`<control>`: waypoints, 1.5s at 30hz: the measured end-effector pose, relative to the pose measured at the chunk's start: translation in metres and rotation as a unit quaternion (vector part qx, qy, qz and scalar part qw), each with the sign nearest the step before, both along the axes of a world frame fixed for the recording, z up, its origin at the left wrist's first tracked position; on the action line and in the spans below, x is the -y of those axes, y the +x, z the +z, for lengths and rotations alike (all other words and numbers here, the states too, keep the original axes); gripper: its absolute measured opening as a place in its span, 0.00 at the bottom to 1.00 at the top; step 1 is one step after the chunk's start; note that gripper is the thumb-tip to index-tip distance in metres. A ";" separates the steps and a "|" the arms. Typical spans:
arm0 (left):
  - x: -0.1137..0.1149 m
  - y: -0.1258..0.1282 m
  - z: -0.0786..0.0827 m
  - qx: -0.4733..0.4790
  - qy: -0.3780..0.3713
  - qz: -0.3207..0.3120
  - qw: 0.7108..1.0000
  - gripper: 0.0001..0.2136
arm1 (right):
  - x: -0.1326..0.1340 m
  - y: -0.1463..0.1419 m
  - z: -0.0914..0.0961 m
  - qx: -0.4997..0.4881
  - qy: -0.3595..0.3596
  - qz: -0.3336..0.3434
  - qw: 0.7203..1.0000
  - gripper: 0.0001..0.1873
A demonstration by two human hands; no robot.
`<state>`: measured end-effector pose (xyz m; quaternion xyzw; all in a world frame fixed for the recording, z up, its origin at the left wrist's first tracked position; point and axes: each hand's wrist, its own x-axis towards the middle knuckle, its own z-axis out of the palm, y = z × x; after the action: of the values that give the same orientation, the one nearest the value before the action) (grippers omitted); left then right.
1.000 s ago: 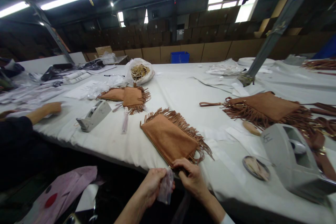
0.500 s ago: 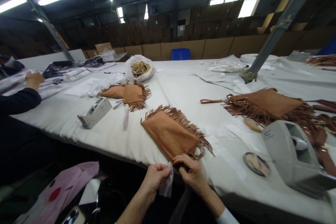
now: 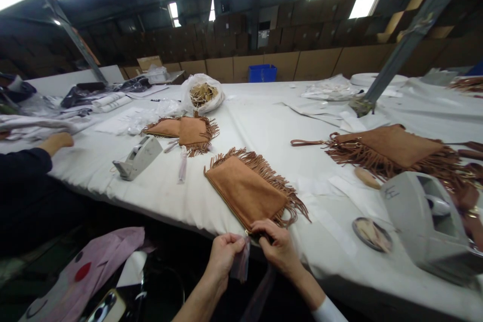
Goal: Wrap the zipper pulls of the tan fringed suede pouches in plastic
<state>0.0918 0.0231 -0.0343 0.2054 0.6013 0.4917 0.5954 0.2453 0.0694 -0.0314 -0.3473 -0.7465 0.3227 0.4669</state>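
Note:
A tan suede fringed pouch (image 3: 247, 191) lies on the white table (image 3: 264, 131) near its front edge. My right hand (image 3: 277, 246) is closed in a pinch on the pouch's near corner. My left hand (image 3: 223, 251) is closed on a small clear plastic piece (image 3: 241, 264) that hangs down just left of that corner. The two hands almost touch.
A grey tape dispenser (image 3: 138, 158) sits at the left, a larger one (image 3: 426, 221) at the right beside a small round dish (image 3: 372, 234). More fringed pouches (image 3: 186, 132) (image 3: 388, 148) lie further back. Another person's hand (image 3: 56, 142) rests on the table at far left. A steel post (image 3: 400, 45) rises at right.
My hands stay at the pouch's near corner, the left one drawing closer to the right. The other person's hand at far left went up to the piles and came back down onto the table.

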 end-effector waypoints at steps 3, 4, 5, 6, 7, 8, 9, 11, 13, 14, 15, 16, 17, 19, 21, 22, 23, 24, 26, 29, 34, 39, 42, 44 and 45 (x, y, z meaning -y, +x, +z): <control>0.001 0.000 0.000 0.030 -0.003 0.001 1.000 0.19 | 0.000 0.000 0.000 -0.002 0.003 -0.003 1.000 0.16; 0.001 0.000 0.001 0.040 -0.004 0.003 0.999 0.18 | 0.000 0.000 0.000 -0.002 0.002 -0.004 1.000 0.16; 0.001 0.000 0.001 0.049 -0.005 0.006 0.999 0.18 | 0.000 0.000 0.001 -0.001 0.000 -0.004 1.000 0.17; 0.001 0.000 0.002 0.058 -0.007 0.008 0.998 0.18 | 0.000 0.000 0.001 -0.002 0.000 -0.004 1.000 0.17; 0.001 0.001 0.003 0.065 -0.011 0.010 0.998 0.18 | 0.001 0.000 0.001 -0.002 -0.001 -0.004 1.000 0.17; 0.001 0.001 0.004 0.070 -0.014 0.012 0.997 0.17 | 0.001 -0.001 0.002 -0.002 -0.002 -0.005 1.000 0.17; 0.001 0.002 0.004 0.074 -0.018 0.013 0.997 0.17 | 0.001 -0.001 0.002 -0.002 -0.001 -0.005 1.000 0.17; 0.001 0.002 0.004 0.078 -0.023 0.018 0.996 0.17 | 0.000 -0.001 0.003 0.001 -0.002 -0.005 1.000 0.16; 0.001 0.003 0.003 0.077 -0.026 0.027 0.996 0.16 | -0.001 -0.001 0.003 0.001 -0.004 -0.003 1.000 0.16; 0.001 0.003 0.002 0.074 -0.026 0.032 0.996 0.16 | -0.001 -0.001 0.004 -0.001 -0.005 -0.002 1.000 0.16; 0.001 0.003 0.000 0.070 -0.025 0.037 0.997 0.16 | -0.001 0.000 0.004 -0.001 -0.006 0.000 1.000 0.16; 0.002 0.003 -0.001 0.067 -0.024 0.042 0.997 0.16 | 0.000 0.002 0.005 0.001 -0.003 -0.001 1.000 0.16; 0.002 0.003 -0.002 0.063 -0.023 0.046 0.997 0.15 | 0.002 0.003 0.007 0.005 0.002 -0.006 1.000 0.15; 0.003 0.002 -0.005 0.058 -0.021 0.053 0.997 0.15 | 0.011 0.006 0.011 0.013 -0.004 -0.049 0.999 0.12; 0.004 0.001 -0.006 0.055 -0.019 0.057 0.997 0.14 | 0.025 0.005 0.016 0.017 -0.064 -0.125 0.990 0.09; 0.005 0.001 -0.006 0.054 -0.018 0.058 0.997 0.14 | 0.032 0.004 0.018 0.020 -0.109 -0.159 0.981 0.12; 0.006 0.000 -0.006 0.054 -0.018 0.058 0.997 0.14 | 0.039 0.002 0.020 0.025 -0.155 -0.182 0.971 0.15; 0.006 0.000 -0.006 0.054 -0.017 0.059 0.997 0.14 | 0.045 -0.001 0.021 0.030 -0.196 -0.189 0.962 0.18; 0.006 -0.001 -0.004 0.055 -0.018 0.057 0.997 0.15 | 0.051 -0.008 0.021 0.034 -0.263 -0.159 0.951 0.21; 0.005 -0.002 0.000 0.055 -0.022 0.049 0.997 0.17 | 0.048 -0.021 0.012 -0.009 -0.394 -0.082 0.915 0.26; 0.003 -0.002 0.003 0.047 -0.015 0.043 0.998 0.17 | 0.040 -0.038 0.000 -0.168 -0.539 -0.074 0.822 0.30; 0.004 -0.002 0.005 0.034 -0.001 0.030 0.999 0.18 | 0.039 -0.045 -0.001 -0.235 -0.573 -0.081 0.781 0.28; 0.004 -0.004 0.006 0.026 0.009 0.010 1.000 0.19 | 0.037 -0.049 -0.001 -0.260 -0.583 -0.088 0.765 0.27; 0.004 -0.007 0.006 0.026 0.021 -0.003 0.999 0.19 | 0.035 -0.051 0.000 -0.281 -0.587 -0.096 0.753 0.25; 0.005 -0.009 0.006 0.027 0.028 -0.007 0.999 0.19 | 0.035 -0.052 0.000 -0.290 -0.590 -0.098 0.747 0.24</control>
<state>0.0827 0.0183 -0.0280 0.2129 0.5696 0.5094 0.6089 0.1929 0.0348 -0.0313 -0.5147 -0.1983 0.7364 0.3919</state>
